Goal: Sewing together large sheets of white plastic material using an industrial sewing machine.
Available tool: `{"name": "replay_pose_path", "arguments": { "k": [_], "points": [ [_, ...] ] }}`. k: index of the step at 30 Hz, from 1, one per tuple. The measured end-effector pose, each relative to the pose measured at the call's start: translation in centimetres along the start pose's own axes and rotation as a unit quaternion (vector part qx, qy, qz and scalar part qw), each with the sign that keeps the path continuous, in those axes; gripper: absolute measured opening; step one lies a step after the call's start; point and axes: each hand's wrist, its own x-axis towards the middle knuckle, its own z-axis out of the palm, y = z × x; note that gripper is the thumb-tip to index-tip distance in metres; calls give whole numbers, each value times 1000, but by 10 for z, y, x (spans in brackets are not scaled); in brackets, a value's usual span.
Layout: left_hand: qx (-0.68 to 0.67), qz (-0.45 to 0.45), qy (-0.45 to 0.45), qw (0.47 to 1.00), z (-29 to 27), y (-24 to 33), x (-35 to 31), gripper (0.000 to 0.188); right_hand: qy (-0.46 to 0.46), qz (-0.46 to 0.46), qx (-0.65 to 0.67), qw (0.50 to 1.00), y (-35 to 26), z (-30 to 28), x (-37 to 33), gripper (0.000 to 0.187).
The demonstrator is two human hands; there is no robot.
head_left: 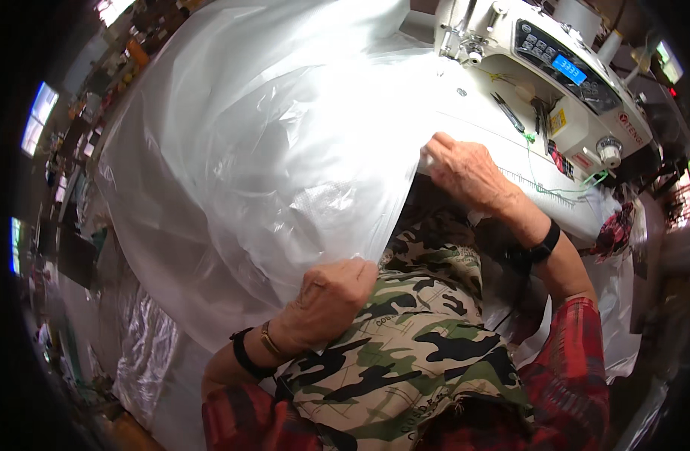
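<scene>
A large sheet of thin white translucent plastic (262,165) spreads over the table and hangs toward my lap. Near its lower corner, my left hand (330,293) is closed on the edge, knuckles up. Farther up and to the right, my right hand (465,169) pinches the same edge, which runs fairly straight between the two hands. Beside my right hand stands a white sewing machine (585,113) with a lit blue display. Its needle area lies just beyond the sheet's far right part, where glare washes out detail.
On the machine bed (503,150) lie dark thread snips (508,113) and loose green thread. Thread cones (609,46) stand behind the machine. A camouflage apron (428,331) covers my lap. Crumpled clear plastic (146,353) hangs at the lower left, with a cluttered room beyond.
</scene>
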Motion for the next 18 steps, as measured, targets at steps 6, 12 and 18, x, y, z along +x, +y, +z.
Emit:
{"name": "replay_pose_path", "arguments": {
  "k": [6, 12, 18],
  "points": [
    [-23, -27, 29, 999, 5, -2, -6, 13, 66, -121, 2, 990, 43, 20, 37, 20],
    [-81, -27, 56, 995, 6, 1, -11, 35, 82, -109, 28, 990, 64, 22, 45, 20],
    [-107, -93, 68, 988, 15, -9, -14, 49, 63, -89, 32, 994, 63, 25, 51, 16]
  ]
}}
